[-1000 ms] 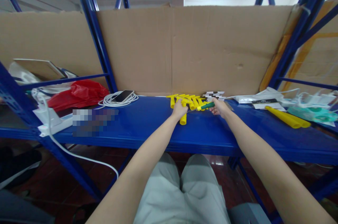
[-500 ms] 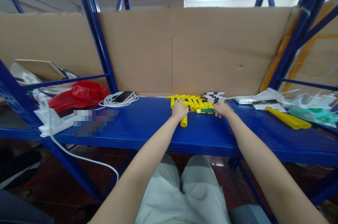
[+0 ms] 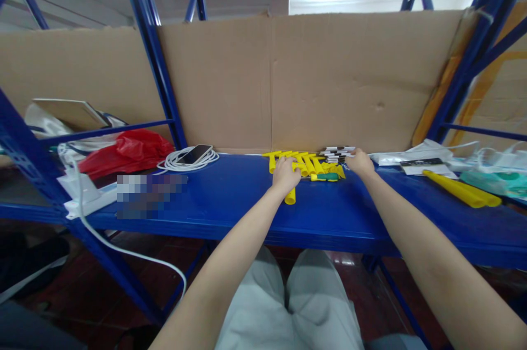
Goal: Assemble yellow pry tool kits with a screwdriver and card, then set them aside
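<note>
My left hand (image 3: 286, 175) is closed around a yellow T-shaped tube piece (image 3: 290, 196), whose round end points toward me. Several more yellow T-shaped tube pieces (image 3: 308, 164) lie in a row just behind and to the right of it. In front of that row rests a screwdriver with a green and yellow handle (image 3: 326, 177). My right hand (image 3: 360, 162) reaches the right end of a stack of small black-and-white pieces (image 3: 335, 153). Its fingertips touch or nearly touch the stack; whether they grip one is too small to see.
A phone (image 3: 196, 154) lies on a coiled white cable (image 3: 168, 162) at left, near a red bag (image 3: 129, 151). Two long yellow tubes (image 3: 461, 189) and white packets (image 3: 428, 166) lie at right. Cardboard (image 3: 329, 81) closes the back of the blue shelf (image 3: 230, 196).
My right hand has moved back and to the right, from beside the screwdriver to the black-and-white stack. My left hand stays on the yellow tube piece. The view has shifted slightly.
</note>
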Demonstrator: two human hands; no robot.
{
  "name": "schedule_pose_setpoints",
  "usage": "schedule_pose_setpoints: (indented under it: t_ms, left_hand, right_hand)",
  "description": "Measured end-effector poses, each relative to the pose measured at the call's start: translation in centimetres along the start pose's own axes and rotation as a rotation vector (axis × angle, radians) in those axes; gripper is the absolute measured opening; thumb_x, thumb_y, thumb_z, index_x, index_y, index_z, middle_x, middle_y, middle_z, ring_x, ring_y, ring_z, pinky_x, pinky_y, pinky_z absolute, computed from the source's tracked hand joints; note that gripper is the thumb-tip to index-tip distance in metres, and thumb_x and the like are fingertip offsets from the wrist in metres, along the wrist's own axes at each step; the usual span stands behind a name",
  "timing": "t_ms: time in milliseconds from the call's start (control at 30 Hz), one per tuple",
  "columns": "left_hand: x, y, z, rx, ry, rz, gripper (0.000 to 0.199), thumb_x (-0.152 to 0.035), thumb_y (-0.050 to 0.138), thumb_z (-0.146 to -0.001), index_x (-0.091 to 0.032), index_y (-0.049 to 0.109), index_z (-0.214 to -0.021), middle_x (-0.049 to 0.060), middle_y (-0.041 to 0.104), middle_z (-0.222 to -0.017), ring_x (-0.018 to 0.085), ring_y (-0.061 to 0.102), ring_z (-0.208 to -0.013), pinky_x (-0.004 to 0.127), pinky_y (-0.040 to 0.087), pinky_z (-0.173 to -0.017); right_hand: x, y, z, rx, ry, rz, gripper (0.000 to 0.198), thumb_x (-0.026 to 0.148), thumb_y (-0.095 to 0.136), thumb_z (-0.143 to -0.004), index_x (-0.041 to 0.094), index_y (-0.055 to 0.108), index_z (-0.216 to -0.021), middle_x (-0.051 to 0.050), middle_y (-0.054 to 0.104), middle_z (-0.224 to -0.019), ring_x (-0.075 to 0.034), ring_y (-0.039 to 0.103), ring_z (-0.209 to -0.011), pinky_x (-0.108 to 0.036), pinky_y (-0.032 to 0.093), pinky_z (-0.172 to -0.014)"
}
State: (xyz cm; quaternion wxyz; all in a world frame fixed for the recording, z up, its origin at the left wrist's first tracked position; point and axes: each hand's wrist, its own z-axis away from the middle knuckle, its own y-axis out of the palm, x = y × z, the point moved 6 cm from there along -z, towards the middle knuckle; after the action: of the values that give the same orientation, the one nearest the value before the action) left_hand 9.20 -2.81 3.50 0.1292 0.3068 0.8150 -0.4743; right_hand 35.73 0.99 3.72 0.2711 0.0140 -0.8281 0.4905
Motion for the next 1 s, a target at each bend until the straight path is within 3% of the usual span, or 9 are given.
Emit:
schedule_pose_setpoints:
  t_ms: [133,333,600,1000]
  left_hand:
    - [-0.4,-0.1,0.3,0.0,0.029,0.004,0.034,-0.015,0.055,-0.084,-0.015,0.065,-0.116,0.011,0.063,-0.118,0.023,0.056,-0.119,0.032,0.042,-0.105]
    - [-0.8,-0.1,0.6,-0.002,0.053,0.005,0.035,-0.014,0.055,-0.083,-0.016,0.065,-0.116,0.011,0.064,-0.118,0.023,0.057,-0.117,0.034,0.042,-0.104]
    - [-0.9,-0.3,0.7,0.003,0.038,0.008,0.035,-0.014,0.055,-0.083,-0.016,0.065,-0.117,0.011,0.064,-0.119,0.023,0.057,-0.117,0.034,0.043,-0.104]
    - [-0.7,-0.2,0.7,0.012,0.016,0.009,0.036,-0.016,0.055,-0.083,-0.015,0.065,-0.117,0.012,0.063,-0.119,0.024,0.057,-0.117,0.034,0.043,-0.104]
  right_hand:
    - [0.0,0.6,-2.5,-0.048,-0.027,-0.036,0.052,0.025,0.049,-0.085,0.013,0.051,-0.135,-0.022,0.05,-0.134,-0.032,0.05,-0.123,-0.045,0.041,-0.1]
    - [0.3,2.2,-3.9,0.053,0.054,0.015,0.052,0.031,0.046,-0.091,0.026,0.047,-0.143,-0.019,0.036,-0.15,-0.04,0.033,-0.137,-0.065,0.029,-0.103]
    - [0.2,2.2,-3.3,0.026,0.121,0.101,0.046,0.041,0.047,-0.09,0.016,0.06,-0.126,-0.021,0.056,-0.131,-0.036,0.05,-0.124,-0.056,0.033,-0.101]
    - [-0.6,2.0,-2.7,-0.082,0.12,0.049,0.05,0.033,0.058,-0.084,0.009,0.051,-0.127,-0.026,0.054,-0.13,-0.036,0.05,-0.124,-0.056,0.033,-0.1]
